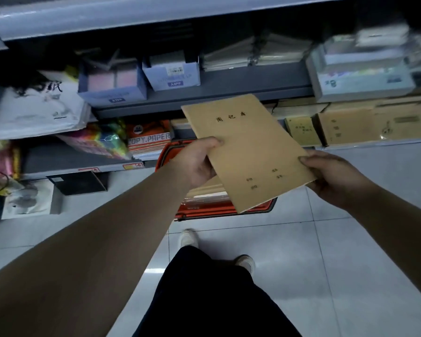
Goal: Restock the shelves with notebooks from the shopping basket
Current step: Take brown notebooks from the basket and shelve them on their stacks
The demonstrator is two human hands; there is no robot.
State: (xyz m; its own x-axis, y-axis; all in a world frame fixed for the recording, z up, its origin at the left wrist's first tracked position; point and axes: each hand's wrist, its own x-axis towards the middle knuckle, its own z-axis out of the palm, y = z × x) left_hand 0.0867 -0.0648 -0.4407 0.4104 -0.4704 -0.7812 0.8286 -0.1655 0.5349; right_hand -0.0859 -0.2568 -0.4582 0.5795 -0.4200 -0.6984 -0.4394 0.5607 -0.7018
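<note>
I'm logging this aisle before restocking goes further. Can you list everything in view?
brown notebook: one, tan, held in the air over the basket
shopping basket: one, red-orange, on the floor before the shelves, pale stock inside
shelves: grey, several tiers, across the top
blue boxes: two, middle tier, left of centre
pale box: one, whitish, middle tier, right
copy paper packs: orange stack, lowest tier, count unclear
brown cartons: at least two, lowest tier, right
white bag: one, far left
floor tiles: pale grey
shoes: two, light, below the basket
left hand: grips the notebook's left edge, thumb on top
right hand: pinches its right edge
</note>
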